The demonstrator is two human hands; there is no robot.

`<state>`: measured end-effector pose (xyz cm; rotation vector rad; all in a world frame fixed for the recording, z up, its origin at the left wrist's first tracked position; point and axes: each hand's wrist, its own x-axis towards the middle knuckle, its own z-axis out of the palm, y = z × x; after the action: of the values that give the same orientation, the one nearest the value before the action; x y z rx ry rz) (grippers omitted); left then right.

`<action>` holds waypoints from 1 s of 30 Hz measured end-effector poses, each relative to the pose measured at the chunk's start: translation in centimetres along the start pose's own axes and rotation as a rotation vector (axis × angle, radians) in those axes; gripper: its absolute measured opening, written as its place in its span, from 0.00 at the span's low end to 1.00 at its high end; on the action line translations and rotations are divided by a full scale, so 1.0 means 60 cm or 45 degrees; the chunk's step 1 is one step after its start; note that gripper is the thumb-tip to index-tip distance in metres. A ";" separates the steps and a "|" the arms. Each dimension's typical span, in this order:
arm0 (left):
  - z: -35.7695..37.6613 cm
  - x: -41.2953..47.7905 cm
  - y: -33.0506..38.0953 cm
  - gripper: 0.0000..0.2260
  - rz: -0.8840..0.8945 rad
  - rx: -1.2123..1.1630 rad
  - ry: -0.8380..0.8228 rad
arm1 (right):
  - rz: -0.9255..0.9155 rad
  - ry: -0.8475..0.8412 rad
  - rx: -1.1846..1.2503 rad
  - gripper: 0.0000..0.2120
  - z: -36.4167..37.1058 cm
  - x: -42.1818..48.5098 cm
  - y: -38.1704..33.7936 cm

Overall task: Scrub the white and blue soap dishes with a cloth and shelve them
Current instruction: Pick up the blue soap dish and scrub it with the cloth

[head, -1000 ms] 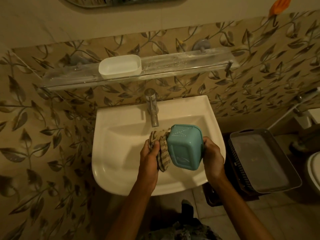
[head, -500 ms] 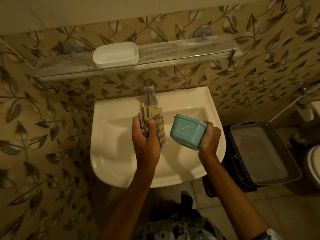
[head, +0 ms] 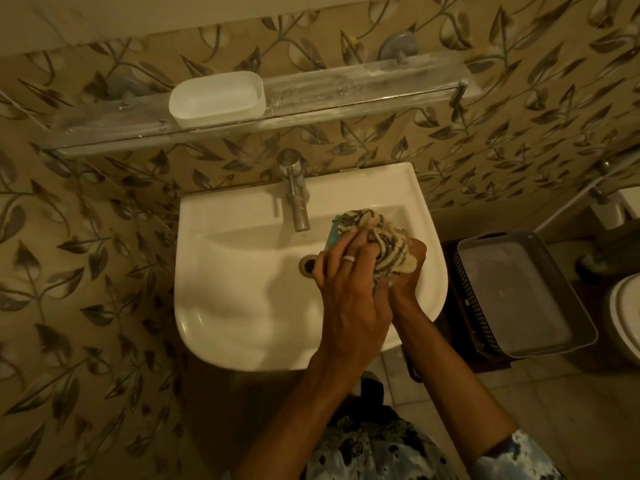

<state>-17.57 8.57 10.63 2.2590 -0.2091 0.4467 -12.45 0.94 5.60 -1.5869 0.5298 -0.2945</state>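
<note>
The white soap dish (head: 217, 98) stands on the glass shelf (head: 363, 91) above the sink. Over the right side of the white sink (head: 239, 292), my left hand (head: 346, 282) grips the striped cloth (head: 388, 244) and presses it onto the blue soap dish (head: 333, 237). Only a small teal edge of that dish shows left of the cloth. My right hand (head: 410, 275) is curled around the dish from below and the right, mostly hidden under the cloth.
A metal tap (head: 296, 199) juts over the basin just left of the cloth. The drain (head: 308, 266) lies beside my left hand. A grey plastic basket (head: 519, 296) sits on the floor to the right, next to a toilet (head: 623, 320).
The cloth was held apart from the dish, near the tap. My left hand has carried it right onto the blue dish, which it now covers almost fully. Both hands have closed together.
</note>
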 end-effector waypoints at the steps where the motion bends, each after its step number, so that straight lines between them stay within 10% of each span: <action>1: 0.001 0.001 -0.004 0.18 0.004 0.000 0.004 | -0.021 0.021 -0.006 0.12 0.000 0.004 -0.002; 9: -0.021 0.044 -0.038 0.17 -0.582 -0.285 0.160 | 0.194 0.138 0.139 0.18 0.008 0.006 -0.011; 16: 0.003 0.004 0.008 0.18 -0.219 0.004 0.045 | -0.040 0.119 -0.070 0.23 0.002 0.006 -0.019; 23: -0.025 0.060 -0.039 0.18 -0.623 -0.140 0.098 | 0.138 0.175 0.088 0.18 0.006 -0.001 -0.029; 30: 0.011 -0.020 0.021 0.17 -0.122 0.105 0.009 | 0.056 -0.005 -0.014 0.06 -0.009 -0.018 -0.012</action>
<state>-18.89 7.25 10.65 2.3361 -0.0792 0.4191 -13.51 1.01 6.51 -1.5843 0.5633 -0.2559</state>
